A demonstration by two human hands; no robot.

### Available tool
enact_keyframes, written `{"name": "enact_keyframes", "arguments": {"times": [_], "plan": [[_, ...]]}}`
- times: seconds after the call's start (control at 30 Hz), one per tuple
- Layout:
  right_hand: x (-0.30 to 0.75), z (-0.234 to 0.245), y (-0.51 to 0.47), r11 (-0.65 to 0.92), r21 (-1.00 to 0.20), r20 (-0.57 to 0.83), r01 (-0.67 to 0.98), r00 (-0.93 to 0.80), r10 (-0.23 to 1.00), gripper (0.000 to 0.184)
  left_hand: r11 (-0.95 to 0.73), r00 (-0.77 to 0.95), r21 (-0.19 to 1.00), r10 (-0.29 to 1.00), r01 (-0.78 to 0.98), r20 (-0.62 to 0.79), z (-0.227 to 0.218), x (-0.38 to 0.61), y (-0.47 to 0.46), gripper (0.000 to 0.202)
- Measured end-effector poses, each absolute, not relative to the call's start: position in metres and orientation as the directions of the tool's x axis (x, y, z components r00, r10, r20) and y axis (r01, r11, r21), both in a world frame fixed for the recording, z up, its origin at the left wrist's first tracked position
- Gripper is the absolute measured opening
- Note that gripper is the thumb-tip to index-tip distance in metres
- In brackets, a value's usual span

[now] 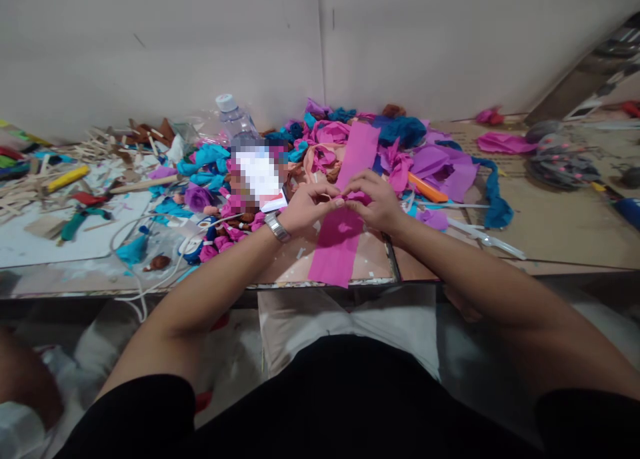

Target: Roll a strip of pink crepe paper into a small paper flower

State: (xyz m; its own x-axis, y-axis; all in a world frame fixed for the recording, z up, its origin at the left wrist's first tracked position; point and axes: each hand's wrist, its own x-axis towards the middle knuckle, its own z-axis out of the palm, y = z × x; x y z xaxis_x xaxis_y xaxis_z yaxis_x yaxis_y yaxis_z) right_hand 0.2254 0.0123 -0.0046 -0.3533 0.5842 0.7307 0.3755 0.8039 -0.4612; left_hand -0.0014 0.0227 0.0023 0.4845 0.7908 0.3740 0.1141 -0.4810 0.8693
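A long strip of pink crepe paper runs from the table's front edge up over the pile of paper pieces. Above its middle, my left hand, with a metal watch on the wrist, has thumb and forefinger pressed together. My right hand meets it from the other side, its thumb and fingers also pinched. The fingertips of both hands nearly touch. Whatever lies between them is too small and covered to make out. A shadow of the hands falls on the strip below.
Behind my left hand lies a lit phone, with a bottle beyond it. Crumpled coloured paper surrounds them. An orange cutter and white glue sticks lie to the right. Wood sticks and a white cable are on the left.
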Motion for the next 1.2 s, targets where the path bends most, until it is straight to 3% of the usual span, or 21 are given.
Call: {"name": "enact_keyframes", "arguments": {"times": [0.1,0.27,0.43,0.6,0.73,0.97,1.2], "plan": [[0.227,-0.006,0.015,0.811,-0.451,0.727,0.373,-0.373,0.576,0.04,-0.5,0.51,0.853,0.778,0.148,0.367,0.007,-0.004,0.024,0.042],[0.228,-0.008,0.017,0.836,-0.446,0.701,0.32,-0.455,0.549,0.047,-0.46,0.658,0.866,0.717,0.195,0.232,0.018,-0.008,0.024,0.05],[0.226,-0.007,0.017,0.835,-0.456,0.706,0.31,-0.446,0.551,0.046,-0.442,0.678,0.884,0.698,0.156,0.229,0.019,-0.009,0.023,0.05],[0.227,-0.003,0.014,0.829,-0.411,0.781,0.38,-0.321,0.535,0.041,-0.308,0.567,0.947,0.797,0.09,0.206,0.011,-0.007,0.027,0.048],[0.229,0.0,0.01,0.812,-0.398,0.776,0.426,-0.316,0.546,0.033,-0.193,0.47,0.979,0.871,0.066,0.14,0.002,-0.006,0.031,0.049],[0.227,-0.002,0.011,0.851,-0.316,0.758,0.42,-0.428,0.493,0.023,-0.224,0.41,0.959,0.902,0.171,0.137,-0.001,-0.006,0.032,0.043],[0.226,-0.002,0.01,0.834,-0.351,0.69,0.426,-0.484,0.538,0.015,-0.27,0.378,0.937,0.91,0.224,0.172,0.002,-0.005,0.029,0.048]]}}
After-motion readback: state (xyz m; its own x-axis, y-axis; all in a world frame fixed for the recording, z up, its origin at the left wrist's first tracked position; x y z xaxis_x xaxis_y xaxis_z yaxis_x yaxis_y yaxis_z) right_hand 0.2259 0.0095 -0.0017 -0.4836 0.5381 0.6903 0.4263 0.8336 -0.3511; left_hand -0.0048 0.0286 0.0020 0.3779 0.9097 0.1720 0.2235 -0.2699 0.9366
